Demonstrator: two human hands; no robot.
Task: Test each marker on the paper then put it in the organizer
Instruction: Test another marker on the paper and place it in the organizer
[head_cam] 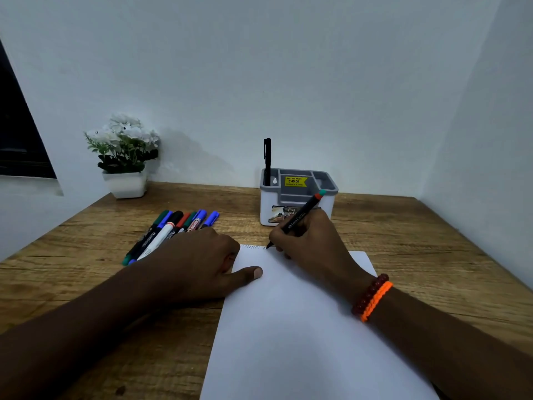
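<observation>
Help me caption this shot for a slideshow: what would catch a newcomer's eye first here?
First, the right hand gripping a black marker with its tip on the top edge of the white paper, beside a faint zigzag scribble, while the left hand rests on the paper's left edge. Next, the row of capped markers lying on the wooden desk to the left, and the grey-and-white organizer behind the paper, one black pen standing in it.

Bench (403,226): wood grain, slight sheen at far left. Paper (288,327): smooth matt white sheet. Organizer (297,197): grey-and-white plastic, glossy yellow sticker (295,181). Markers (170,229): smooth plastic barrels. Plant pot (125,184): glossy white. Wall (288,82): matt.
</observation>
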